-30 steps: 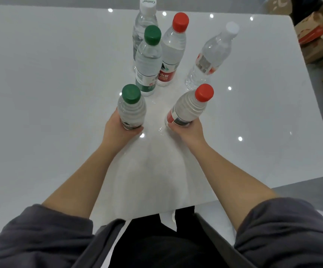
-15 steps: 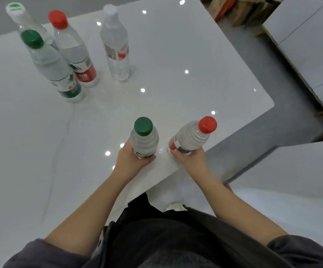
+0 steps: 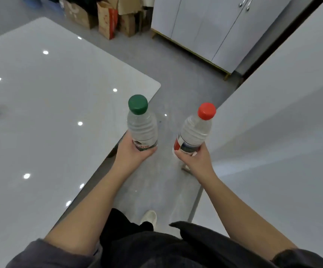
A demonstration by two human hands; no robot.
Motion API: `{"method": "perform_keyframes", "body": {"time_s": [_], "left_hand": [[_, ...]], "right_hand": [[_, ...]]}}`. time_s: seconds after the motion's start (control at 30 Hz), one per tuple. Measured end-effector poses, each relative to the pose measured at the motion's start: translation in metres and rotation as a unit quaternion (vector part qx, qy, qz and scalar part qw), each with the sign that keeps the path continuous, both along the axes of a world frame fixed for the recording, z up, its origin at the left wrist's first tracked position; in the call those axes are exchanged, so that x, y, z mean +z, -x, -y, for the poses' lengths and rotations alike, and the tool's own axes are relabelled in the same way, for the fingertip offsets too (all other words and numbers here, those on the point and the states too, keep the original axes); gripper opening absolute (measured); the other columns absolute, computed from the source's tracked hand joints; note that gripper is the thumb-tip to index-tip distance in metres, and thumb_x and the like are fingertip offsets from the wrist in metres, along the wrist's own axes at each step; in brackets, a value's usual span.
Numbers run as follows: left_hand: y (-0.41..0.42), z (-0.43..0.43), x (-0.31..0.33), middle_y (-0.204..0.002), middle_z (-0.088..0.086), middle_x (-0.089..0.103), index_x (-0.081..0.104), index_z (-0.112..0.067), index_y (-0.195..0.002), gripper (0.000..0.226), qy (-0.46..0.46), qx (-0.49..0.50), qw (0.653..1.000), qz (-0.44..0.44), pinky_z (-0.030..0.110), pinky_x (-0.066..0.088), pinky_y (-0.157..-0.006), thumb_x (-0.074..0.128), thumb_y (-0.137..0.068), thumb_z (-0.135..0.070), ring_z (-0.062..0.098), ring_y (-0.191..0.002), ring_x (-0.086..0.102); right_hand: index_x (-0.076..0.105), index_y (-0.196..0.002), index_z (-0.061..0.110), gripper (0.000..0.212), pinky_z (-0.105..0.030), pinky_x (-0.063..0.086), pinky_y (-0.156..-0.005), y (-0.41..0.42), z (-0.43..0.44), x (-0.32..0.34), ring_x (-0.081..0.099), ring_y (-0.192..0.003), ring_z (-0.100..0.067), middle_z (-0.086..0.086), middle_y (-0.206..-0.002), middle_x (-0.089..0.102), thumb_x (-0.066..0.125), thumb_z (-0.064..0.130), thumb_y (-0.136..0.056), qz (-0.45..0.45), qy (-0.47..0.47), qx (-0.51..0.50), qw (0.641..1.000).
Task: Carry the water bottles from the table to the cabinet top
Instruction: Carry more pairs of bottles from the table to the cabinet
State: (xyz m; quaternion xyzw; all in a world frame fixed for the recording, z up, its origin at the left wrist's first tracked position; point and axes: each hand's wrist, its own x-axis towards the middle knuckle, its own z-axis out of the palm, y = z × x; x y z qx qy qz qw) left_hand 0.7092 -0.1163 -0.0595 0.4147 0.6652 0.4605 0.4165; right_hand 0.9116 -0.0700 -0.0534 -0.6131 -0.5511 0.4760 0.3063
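left hand [image 3: 132, 154] gripping green-capped bottle [image 3: 141, 126], right hand [image 3: 196, 161] red-capped bottle [image 3: 194, 133]

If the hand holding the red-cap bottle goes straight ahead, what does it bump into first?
Probably nothing soon. The right hand with the red-cap bottle points along open floor between the table and the white surface. The cardboard boxes stand far ahead; depth is unclear.

Grey floor [image 3: 176, 74], cardboard boxes [image 3: 125, 20], white cupboard [image 3: 195, 22].
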Motion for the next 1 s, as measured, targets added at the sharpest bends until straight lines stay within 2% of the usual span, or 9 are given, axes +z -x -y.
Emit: {"method": "perform_keyframes", "body": {"time_s": [0.13,0.23,0.3,0.43,0.53,0.6,0.7,1.0], "left_hand": [[-0.032,-0.036,0.043,-0.099,-0.017,0.069,0.057,-0.028,-0.111,0.051,-0.043,-0.045,0.998,-0.011,0.016,0.05,-0.076,0.085,-0.068,-0.026,-0.003,-0.091,0.065],[-0.046,-0.06,0.078,-0.098,-0.019,0.067,0.056,-0.029,-0.11,0.052,-0.083,-0.084,0.993,-0.024,0.008,0.047,-0.07,0.085,-0.068,-0.023,-0.009,-0.089,0.062],[-0.053,-0.075,0.099,-0.098,-0.019,0.066,0.056,-0.027,-0.111,0.052,-0.11,-0.105,0.988,-0.023,0.009,0.048,-0.07,0.086,-0.068,-0.022,-0.009,-0.088,0.062],[-0.06,-0.1,0.139,-0.095,-0.024,0.065,0.054,-0.035,-0.106,0.05,-0.16,-0.131,0.978,-0.015,0.005,0.046,-0.066,0.085,-0.068,-0.022,-0.013,-0.086,0.061],[-0.062,-0.116,0.166,-0.103,-0.014,0.068,0.058,-0.022,-0.114,0.054,-0.195,-0.136,0.971,0.001,0.018,0.052,-0.078,0.086,-0.068,-0.017,0.002,-0.097,0.065],[-0.063,-0.126,0.185,-0.106,-0.01,0.069,0.06,-0.02,-0.116,0.056,-0.221,-0.136,0.966,0.007,0.026,0.054,-0.084,0.087,-0.067,-0.017,0.007,-0.099,0.066],[-0.064,-0.136,0.214,-0.106,-0.01,0.07,0.061,-0.024,-0.112,0.054,-0.243,-0.146,0.959,0.014,0.029,0.054,-0.084,0.087,-0.065,-0.021,0.009,-0.099,0.066],[-0.064,-0.153,0.28,-0.099,-0.008,0.072,0.062,-0.028,-0.102,0.045,-0.252,-0.203,0.945,0.041,0.029,0.055,-0.075,0.086,-0.067,-0.011,0.012,-0.094,0.068]], "right_hand": [[0.055,-0.108,0.033,0.05,-0.013,0.053,-0.074,-0.028,-0.015,0.04,0.065,-0.084,0.012,0.02,-0.1,0.066,0.081,0.007,-0.074,-0.032,-0.042,-0.06,0.997],[0.054,-0.105,0.04,0.053,-0.03,0.057,-0.084,-0.038,-0.025,0.075,0.067,-0.091,0.003,0.019,-0.102,0.067,0.083,0.009,-0.073,-0.051,-0.084,-0.093,0.991],[0.056,-0.107,0.037,0.053,-0.035,0.057,-0.087,-0.044,-0.032,0.096,0.068,-0.096,-0.004,0.013,-0.106,0.068,0.084,0.01,-0.071,-0.064,-0.108,-0.11,0.986],[0.058,-0.113,0.027,0.052,-0.035,0.058,-0.086,-0.052,-0.041,0.141,0.069,-0.096,-0.011,0.006,-0.108,0.07,0.084,0.009,-0.071,-0.083,-0.147,-0.142,0.975],[0.059,-0.115,0.02,0.05,-0.031,0.056,-0.078,-0.056,-0.045,0.171,0.069,-0.094,-0.013,0.0,-0.108,0.071,0.083,0.009,-0.073,-0.093,-0.178,-0.161,0.966],[0.059,-0.117,0.018,0.051,-0.025,0.054,-0.071,-0.056,-0.048,0.19,0.07,-0.092,-0.012,0.001,-0.107,0.071,0.083,0.008,-0.073,-0.099,-0.201,-0.167,0.96],[0.058,-0.117,0.02,0.05,-0.019,0.053,-0.067,-0.052,-0.052,0.221,0.068,-0.088,-0.006,0.005,-0.104,0.07,0.082,0.008,-0.075,-0.108,-0.236,-0.166,0.951],[0.057,-0.101,0.037,0.044,-0.026,0.057,-0.076,-0.039,-0.06,0.276,0.068,-0.088,-0.004,0.015,-0.098,0.07,0.082,0.01,-0.076,-0.149,-0.295,-0.143,0.933]]}}
